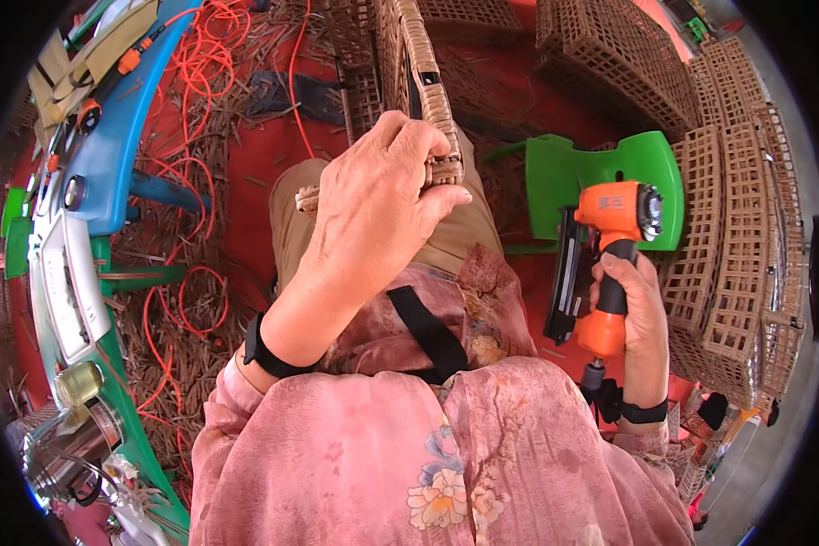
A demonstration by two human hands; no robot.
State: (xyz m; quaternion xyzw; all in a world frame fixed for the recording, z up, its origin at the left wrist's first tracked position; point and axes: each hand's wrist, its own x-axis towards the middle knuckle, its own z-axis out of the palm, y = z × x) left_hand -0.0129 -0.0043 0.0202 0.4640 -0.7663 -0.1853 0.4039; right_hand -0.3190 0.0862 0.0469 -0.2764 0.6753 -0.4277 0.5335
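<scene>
Along the left edge of the frame stand a blue plastic stool [118,136] and, below it, a green one [123,400], with a metal cup [64,446] and a small brass-coloured jar [79,382] at the lower left. Loops of orange air hose [187,300] lie over the red floor [246,164] among scattered thin brown strips [168,364].

Moving toward the centre, the left hand [373,209] reaches up from the lower middle, a black band on its wrist. Its grip is closed over the near end of a woven rattan frame [423,73], fingers curled on top and thumb pressed against the lower edge. The frame runs from the hand up to the top centre of the picture and rests over the person's lap, above a pink floral garment [446,446].

Right of centre, a green plastic stool [564,173] sits on the floor. Just in front of it the right hand [632,314] has its grip wrapped firmly around the handle of an orange and black pneumatic nail gun [610,246], held upright and well apart from the frame, its hose fitting below the hand.

At the upper right and right edge, stacks of finished lattice baskets [728,227] are piled up.
</scene>
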